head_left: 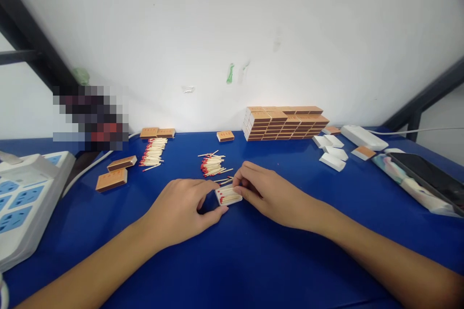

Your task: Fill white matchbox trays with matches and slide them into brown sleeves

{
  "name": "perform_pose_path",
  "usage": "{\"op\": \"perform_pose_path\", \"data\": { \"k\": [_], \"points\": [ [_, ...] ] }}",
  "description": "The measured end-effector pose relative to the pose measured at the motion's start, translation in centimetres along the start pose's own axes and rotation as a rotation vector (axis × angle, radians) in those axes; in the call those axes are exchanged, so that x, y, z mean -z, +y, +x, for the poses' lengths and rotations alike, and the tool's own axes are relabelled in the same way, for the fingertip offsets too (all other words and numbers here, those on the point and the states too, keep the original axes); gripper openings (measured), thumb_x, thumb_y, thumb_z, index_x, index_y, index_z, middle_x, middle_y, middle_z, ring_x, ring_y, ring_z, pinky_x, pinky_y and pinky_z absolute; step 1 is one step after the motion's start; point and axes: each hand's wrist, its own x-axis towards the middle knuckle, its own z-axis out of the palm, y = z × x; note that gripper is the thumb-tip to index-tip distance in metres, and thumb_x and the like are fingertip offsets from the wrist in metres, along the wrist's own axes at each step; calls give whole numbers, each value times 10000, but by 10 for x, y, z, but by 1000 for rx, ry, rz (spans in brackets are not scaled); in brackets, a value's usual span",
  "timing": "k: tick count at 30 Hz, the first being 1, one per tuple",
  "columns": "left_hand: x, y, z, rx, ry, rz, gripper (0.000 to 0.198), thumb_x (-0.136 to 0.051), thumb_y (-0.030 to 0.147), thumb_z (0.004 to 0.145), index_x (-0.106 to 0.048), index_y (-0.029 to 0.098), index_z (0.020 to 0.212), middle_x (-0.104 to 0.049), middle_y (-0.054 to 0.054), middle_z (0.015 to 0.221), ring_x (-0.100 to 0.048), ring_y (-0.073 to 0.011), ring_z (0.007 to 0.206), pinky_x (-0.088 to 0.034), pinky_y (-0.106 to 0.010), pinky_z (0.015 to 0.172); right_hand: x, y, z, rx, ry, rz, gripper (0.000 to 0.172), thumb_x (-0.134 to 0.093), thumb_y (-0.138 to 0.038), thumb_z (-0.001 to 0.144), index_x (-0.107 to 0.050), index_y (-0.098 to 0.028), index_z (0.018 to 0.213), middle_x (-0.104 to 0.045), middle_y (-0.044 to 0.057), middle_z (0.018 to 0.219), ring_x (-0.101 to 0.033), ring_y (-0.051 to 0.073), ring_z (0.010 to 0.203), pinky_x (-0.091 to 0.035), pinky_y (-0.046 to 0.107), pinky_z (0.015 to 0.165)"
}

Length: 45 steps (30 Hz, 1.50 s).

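Observation:
A small white matchbox tray [237,199] with several red-headed matchsticks [229,198] in it lies on the blue tabletop. My left hand [183,210] holds the tray at its left end, thumb on the near side and forefinger on the far side. Over the tray's right end, the fingers of my right hand [266,190] are pinched together at the ends of matchsticks; how many they hold is hidden. Just beyond the tray lies a loose pile of matchsticks [214,164], with a few stray ones between pile and tray.
Stacked matchboxes [284,124] stand against the wall. Right of them lie white trays [332,161], a white adapter [364,138] and a phone [427,169]. On the left are more matchsticks [153,152], matchboxes [111,180] and a power strip [27,198] with a cable.

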Motion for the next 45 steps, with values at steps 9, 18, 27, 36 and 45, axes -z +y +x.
{"op": "perform_pose_path", "data": {
  "k": [9, 18, 27, 36, 45],
  "points": [
    [-1, 1, -1, -106, -11, -29, 260, -720, 410, 923, -772, 213, 1085, -566, 59, 611, -529, -112, 549, -354, -251, 556, 12, 21, 8, -50, 147, -94, 151, -619, -357, 1011, -681, -224, 977, -657, 36, 929, -576, 169, 779, -433, 319, 701],
    [1, 6, -2, -139, -50, -52, 238, -725, 395, 920, -768, 225, 1081, -556, 59, 607, -523, -113, 545, -361, -248, 553, 9, 35, 8, -84, 28, -169, 185, -536, -328, 1062, -632, -217, 948, -673, 63, 1027, -612, 193, 833, -426, 339, 724],
    [0, 6, -3, -159, -37, -44, 233, -724, 397, 924, -765, 231, 1083, -532, 67, 603, -509, -107, 541, -353, -250, 548, 12, 28, 8, -159, 51, -204, 300, -506, -436, 1064, -638, -227, 896, -704, 71, 955, -617, 216, 811, -399, 344, 706],
    [-1, 5, -2, -153, -48, -20, 270, -722, 415, 931, -772, 226, 1117, -549, 68, 605, -513, -102, 540, -350, -245, 551, 4, 23, 7, -199, 89, -187, 237, -592, -414, 1004, -632, -225, 867, -699, 62, 890, -615, 213, 781, -397, 346, 695],
    [-3, 1, 0, -27, 7, 36, 301, -692, 478, 938, -775, 254, 1122, -573, 63, 615, -508, -110, 537, -311, -262, 542, 14, 24, 3, -184, 41, -169, 204, -521, -333, 1035, -633, -213, 914, -712, 92, 997, -640, 241, 837, -413, 347, 708]
  ]
}}
